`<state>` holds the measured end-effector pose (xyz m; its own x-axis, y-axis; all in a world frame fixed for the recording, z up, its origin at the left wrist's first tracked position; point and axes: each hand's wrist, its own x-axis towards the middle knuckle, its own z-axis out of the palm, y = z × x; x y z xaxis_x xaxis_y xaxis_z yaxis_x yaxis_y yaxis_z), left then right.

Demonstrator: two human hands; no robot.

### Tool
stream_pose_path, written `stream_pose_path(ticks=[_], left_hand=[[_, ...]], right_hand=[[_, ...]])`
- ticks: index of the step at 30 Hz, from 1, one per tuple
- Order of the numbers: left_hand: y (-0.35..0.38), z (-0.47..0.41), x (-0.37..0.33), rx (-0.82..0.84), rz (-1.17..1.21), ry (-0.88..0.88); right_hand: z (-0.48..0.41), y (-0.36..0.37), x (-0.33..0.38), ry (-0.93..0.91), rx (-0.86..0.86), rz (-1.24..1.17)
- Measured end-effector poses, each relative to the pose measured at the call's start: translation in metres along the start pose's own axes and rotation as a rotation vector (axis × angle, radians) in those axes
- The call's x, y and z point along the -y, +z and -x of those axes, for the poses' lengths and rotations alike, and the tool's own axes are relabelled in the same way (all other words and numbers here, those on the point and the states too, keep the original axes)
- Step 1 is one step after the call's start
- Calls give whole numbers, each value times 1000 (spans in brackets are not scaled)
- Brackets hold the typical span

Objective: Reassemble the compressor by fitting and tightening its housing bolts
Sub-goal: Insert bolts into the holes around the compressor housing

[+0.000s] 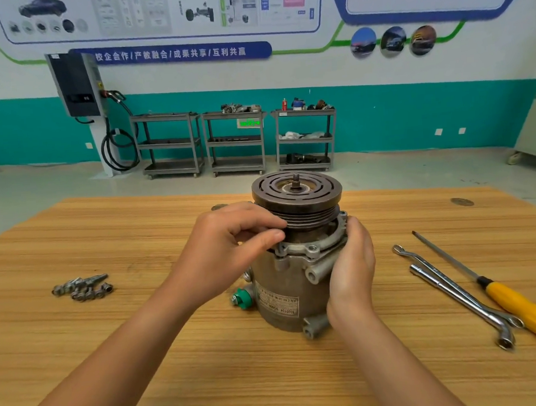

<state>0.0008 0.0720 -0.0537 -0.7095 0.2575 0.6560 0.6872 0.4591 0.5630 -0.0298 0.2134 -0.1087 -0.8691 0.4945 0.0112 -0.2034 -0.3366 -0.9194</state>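
Observation:
The grey compressor stands upright in the middle of the wooden table, its dark grooved pulley on top and a green cap low on its left side. My left hand is at the upper left of the housing flange, thumb and fingertips pinched together at the flange edge; whether a bolt is between them is hidden. My right hand wraps the compressor's right side, fingertips on the flange. A pile of several housing bolts lies on the table to the left.
To the right lie a curved socket wrench, a thinner wrench beside it and a yellow-handled screwdriver. The table ends just behind the compressor. Three grey carts and a wall charger stand far back.

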Motion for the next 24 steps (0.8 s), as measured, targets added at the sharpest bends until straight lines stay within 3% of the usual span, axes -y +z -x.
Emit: stream_pose_path(ticks=[13, 20, 24], left_hand=[[7, -1, 5, -84, -257, 286], [20, 7, 14, -298, -204, 291], [21, 5, 15, -280, -232, 283]], right_hand=[[1, -1, 1, -23, 2, -3], [1, -2, 1, -29, 14, -10], [0, -3, 0, -31, 17, -18]])
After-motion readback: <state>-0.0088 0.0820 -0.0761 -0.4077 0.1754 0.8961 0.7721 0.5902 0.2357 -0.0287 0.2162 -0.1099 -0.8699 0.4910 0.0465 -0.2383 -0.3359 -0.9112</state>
